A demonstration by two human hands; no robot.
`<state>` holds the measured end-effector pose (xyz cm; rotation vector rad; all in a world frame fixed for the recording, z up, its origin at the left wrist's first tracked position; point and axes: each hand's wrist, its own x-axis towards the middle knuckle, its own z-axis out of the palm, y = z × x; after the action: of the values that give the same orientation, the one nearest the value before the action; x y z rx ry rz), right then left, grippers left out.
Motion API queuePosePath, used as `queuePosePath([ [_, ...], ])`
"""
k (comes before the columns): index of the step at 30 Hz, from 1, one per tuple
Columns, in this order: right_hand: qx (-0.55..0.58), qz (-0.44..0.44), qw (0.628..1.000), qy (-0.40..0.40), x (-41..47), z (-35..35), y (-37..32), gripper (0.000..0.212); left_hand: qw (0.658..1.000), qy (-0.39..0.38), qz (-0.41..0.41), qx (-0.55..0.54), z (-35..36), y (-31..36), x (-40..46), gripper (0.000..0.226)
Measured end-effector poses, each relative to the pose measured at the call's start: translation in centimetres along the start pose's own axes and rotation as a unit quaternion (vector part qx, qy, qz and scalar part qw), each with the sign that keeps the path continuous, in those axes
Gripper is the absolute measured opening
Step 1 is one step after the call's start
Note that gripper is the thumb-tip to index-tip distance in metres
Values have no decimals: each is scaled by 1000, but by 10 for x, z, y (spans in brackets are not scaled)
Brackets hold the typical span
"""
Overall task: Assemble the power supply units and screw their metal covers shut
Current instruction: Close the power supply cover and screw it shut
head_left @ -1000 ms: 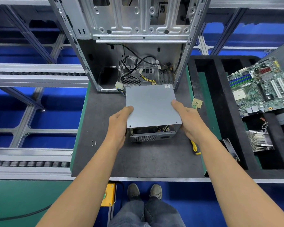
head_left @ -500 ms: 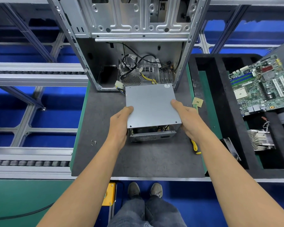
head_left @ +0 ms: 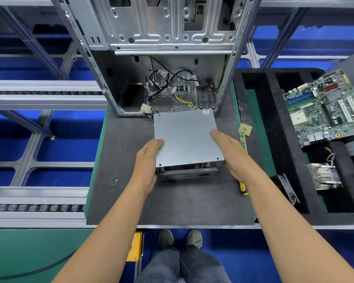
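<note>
I have both arms stretched forward over the dark surface (head_left: 172, 201). My left hand (head_left: 146, 162) cups the left near corner of the power supply unit (head_left: 186, 139), thumb laid on the metal cover (head_left: 184, 135) and fingers curled down its side. My right hand (head_left: 231, 154) lies flatter along the unit's right edge, thumb on top, and I cannot tell how far its fingers wrap beneath.

Just behind the unit stands an open computer case (head_left: 164, 58), loose cables (head_left: 172, 82) spilling toward the unit's back edge. Right of the unit lie a small processor chip (head_left: 245, 129) and a yellow-handled screwdriver (head_left: 242, 186), largely hidden by my right forearm. Farther right a motherboard (head_left: 325, 107) leans in a black foam tray (head_left: 274, 139). Left of the unit lie two loose screws (head_left: 114, 181).

The plain grey cover sits slightly raised at the near end, showing the grille (head_left: 179, 176) and parts inside.
</note>
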<state>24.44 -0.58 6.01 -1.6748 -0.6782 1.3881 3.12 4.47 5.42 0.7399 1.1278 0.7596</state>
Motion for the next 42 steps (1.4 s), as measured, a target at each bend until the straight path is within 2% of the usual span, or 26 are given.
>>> queuePosePath([
  [2, -24, -2, 1000, 5, 0, 1, 1, 89, 1000, -3, 1, -2, 0, 1, -2, 25],
  [7, -33, -2, 999, 30, -9, 6, 4, 69, 1000, -3, -2, 8, 2, 1, -2, 18],
  [9, -48, 10, 998, 45, -17, 10, 3, 63, 1000, -1, -8, 14, -1, 0, -1, 19],
  [12, -58, 18, 996, 65, -32, 17, 6, 40, 1000, -2, -19, 21, -11, -2, 2, 27],
  [14, -50, 3, 995, 83, -39, 22, 16, 35, 999, -5, -37, 28, -20, -3, 3, 35],
  [17, -19, -21, 994, 105, -49, 35, 29, 38, 997, -10, -62, 36, -34, -6, 5, 36],
  [19, 4, -12, 993, 113, -55, 43, 35, 42, 997, -15, -68, 46, -42, -6, 5, 32],
  [22, 41, -6, 992, 123, -60, 52, 38, 44, 996, -11, -74, 49, -53, -7, 6, 39],
  [26, 55, 6, 989, 138, -63, 58, 35, 51, 997, -1, -74, 33, -53, -2, 4, 29],
  [29, 50, 5, 988, 143, -65, 61, 31, 50, 997, -3, -74, 32, -50, 3, 3, 32],
  [36, 58, 10, 988, 143, -74, 66, 26, 53, 996, 52, -74, 17, -47, 5, -6, 35],
  [42, 71, 19, 987, 143, -70, 64, 26, 60, 995, 28, -93, 39, -40, 11, -5, 34],
])
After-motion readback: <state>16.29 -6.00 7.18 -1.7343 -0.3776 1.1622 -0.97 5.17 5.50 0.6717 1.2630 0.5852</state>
